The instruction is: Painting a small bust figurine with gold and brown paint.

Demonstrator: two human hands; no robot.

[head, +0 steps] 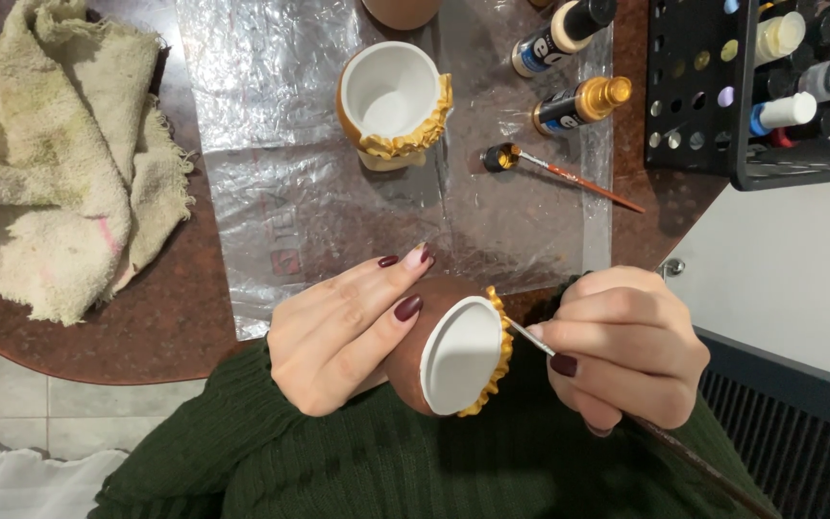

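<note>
My left hand (343, 332) grips a small brown ceramic pot (458, 356), tilted on its side so its white inside faces right; a gold ruffled trim runs along its rim. My right hand (626, 346) pinches a thin paintbrush (535, 338) whose tip touches the gold trim. The brush's long handle runs down to the right behind that hand. Both sleeves are dark green knit.
A second brown pot with gold trim (393, 104) stands on a clear plastic sheet (271, 144). Beside it lie two paint bottles (578, 104), a gold-filled cap with a red-handled brush (583, 181), a black rack of paints (770, 86) and a stained rag (55, 154).
</note>
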